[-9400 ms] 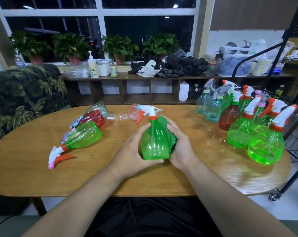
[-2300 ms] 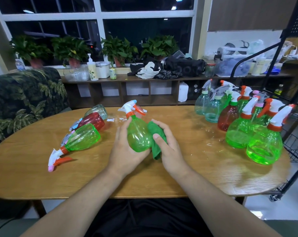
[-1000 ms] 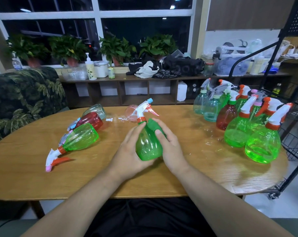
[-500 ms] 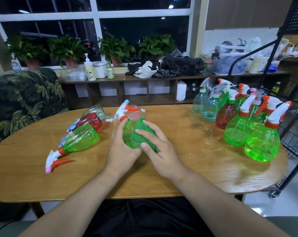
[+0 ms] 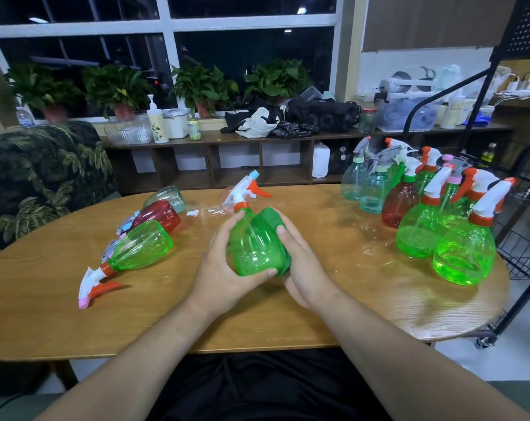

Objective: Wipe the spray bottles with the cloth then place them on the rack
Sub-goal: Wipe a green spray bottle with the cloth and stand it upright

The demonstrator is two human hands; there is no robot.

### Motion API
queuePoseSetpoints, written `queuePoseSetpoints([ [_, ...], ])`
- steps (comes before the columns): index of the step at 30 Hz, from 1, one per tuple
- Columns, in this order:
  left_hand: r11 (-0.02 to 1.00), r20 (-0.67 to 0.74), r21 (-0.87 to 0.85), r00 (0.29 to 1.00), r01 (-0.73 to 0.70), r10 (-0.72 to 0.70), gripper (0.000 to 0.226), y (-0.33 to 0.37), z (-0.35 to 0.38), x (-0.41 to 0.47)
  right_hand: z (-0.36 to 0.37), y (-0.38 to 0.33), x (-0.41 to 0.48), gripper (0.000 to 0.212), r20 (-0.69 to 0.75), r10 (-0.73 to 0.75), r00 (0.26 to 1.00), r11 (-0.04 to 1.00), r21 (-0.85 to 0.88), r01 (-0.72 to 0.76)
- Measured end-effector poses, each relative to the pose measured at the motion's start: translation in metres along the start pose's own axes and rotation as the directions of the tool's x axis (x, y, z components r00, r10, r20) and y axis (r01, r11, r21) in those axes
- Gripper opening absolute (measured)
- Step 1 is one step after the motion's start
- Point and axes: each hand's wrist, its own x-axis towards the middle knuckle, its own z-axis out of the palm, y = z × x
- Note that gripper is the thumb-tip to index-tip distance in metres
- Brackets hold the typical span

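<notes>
Now the left hand (image 5: 224, 268) grips one translucent green spray bottle (image 5: 251, 247). The right hand (image 5: 300, 262) holds one green cloth (image 5: 265, 218) against it (three lying bottles (image 5: 142, 246) sit leftward).

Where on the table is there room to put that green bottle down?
Bare wood: the near left of the table, in front of the lying green bottle, and the strip between the right hand and the standing bottles. Crowded: the right end, and the far left with more lying bottles.

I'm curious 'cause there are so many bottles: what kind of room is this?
Probably an office lounge or workroom: potted plants by the window, a cluttered low shelf, a leafy-patterned sofa.
</notes>
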Motion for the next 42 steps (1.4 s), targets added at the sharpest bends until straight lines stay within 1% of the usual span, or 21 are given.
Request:
queuePoseSetpoints([
  [2,1.000,0.076,-0.009,0.997,-0.021,0.022,0.109,0.004,-0.001,-0.001,-0.002,-0.002,0.003,0.038,-0.001,0.039,0.999,0.998,0.054,-0.039],
  [4,0.999,0.158,0.001,0.987,-0.036,0.035,0.112,0.006,0.000,-0.001,-0.006,-0.003,0.005,0.039,-0.026,0.043,0.999,0.994,0.100,-0.041],
  [7,0.996,0.199,0.060,0.978,-0.070,0.057,0.117,0.006,0.003,-0.001,-0.012,-0.005,0.006,0.039,-0.073,0.003,0.997,0.994,0.112,0.005],
  [10,0.980,0.158,0.155,0.982,-0.124,0.100,0.118,0.002,0.006,-0.002,-0.016,-0.004,0.006,0.037,-0.107,-0.063,0.992,0.998,0.020,0.066],
  [12,0.978,0.138,0.165,0.985,-0.125,0.102,0.115,0.000,0.007,-0.002,-0.015,-0.003,0.005,0.037,-0.103,-0.098,0.990,0.994,-0.061,0.092],
  [17,0.953,0.184,0.231,0.971,-0.197,0.156,0.114,-0.003,0.007,-0.001,-0.010,0.003,0.002,0.039,-0.036,-0.180,0.983,0.954,-0.250,0.166],
  [20,0.953,0.135,0.243,0.979,-0.183,0.153,0.113,-0.005,0.006,0.000,-0.008,0.010,0.003,0.041,-0.007,-0.218,0.976,0.897,-0.395,0.198],
  [22,0.959,0.062,0.244,0.989,-0.147,0.136,0.111,-0.006,0.007,0.001,-0.008,0.015,0.001,0.043,0.025,-0.290,0.957,0.810,-0.527,0.259],
  [23,0.964,0.015,0.241,0.993,-0.116,0.115,0.110,-0.006,0.007,0.001,-0.008,0.016,0.000,0.043,0.064,-0.329,0.942,0.758,-0.577,0.304],
  [27,0.990,-0.126,0.139,0.992,0.028,-0.010,0.108,-0.003,0.003,0.003,-0.004,0.018,-0.005,0.043,0.242,-0.382,0.892,0.601,-0.668,0.439],
  [28,0.993,-0.154,0.105,0.987,0.057,-0.040,0.107,-0.004,0.002,0.004,-0.003,0.018,-0.006,0.043,0.270,-0.388,0.881,0.573,-0.678,0.460],
  [29,0.994,-0.175,0.076,0.983,0.075,-0.061,0.107,-0.005,0.001,0.004,-0.001,0.018,-0.007,0.043,0.277,-0.393,0.877,0.571,-0.674,0.469],
  [32,0.997,-0.188,0.027,0.980,0.071,-0.065,0.103,-0.005,-0.003,0.006,0.000,0.019,-0.007,0.045,0.198,-0.366,0.909,0.656,-0.638,0.403],
  [33,0.998,-0.177,0.018,0.983,0.059,-0.055,0.102,-0.005,-0.003,0.005,0.000,0.020,-0.006,0.046,0.163,-0.341,0.926,0.709,-0.603,0.367],
  [35,0.999,-0.133,0.000,0.990,0.040,-0.040,0.102,-0.004,-0.004,0.004,-0.001,0.018,-0.005,0.045,0.101,-0.240,0.966,0.865,-0.430,0.260],
  [37,1.000,-0.084,-0.009,0.996,0.025,-0.026,0.102,-0.001,-0.005,0.001,0.001,0.014,-0.004,0.041,0.042,-0.131,0.991,0.955,-0.261,0.137],
  [39,1.000,-0.032,-0.015,0.999,0.010,-0.010,0.103,0.002,-0.006,-0.001,0.003,0.008,-0.003,0.038,0.006,-0.052,0.999,0.986,-0.157,0.052],
  [42,0.999,0.071,-0.042,0.997,-0.027,0.030,0.106,0.005,-0.006,-0.002,0.002,0.004,-0.001,0.036,-0.019,-0.002,1.000,0.999,-0.051,0.001],
])
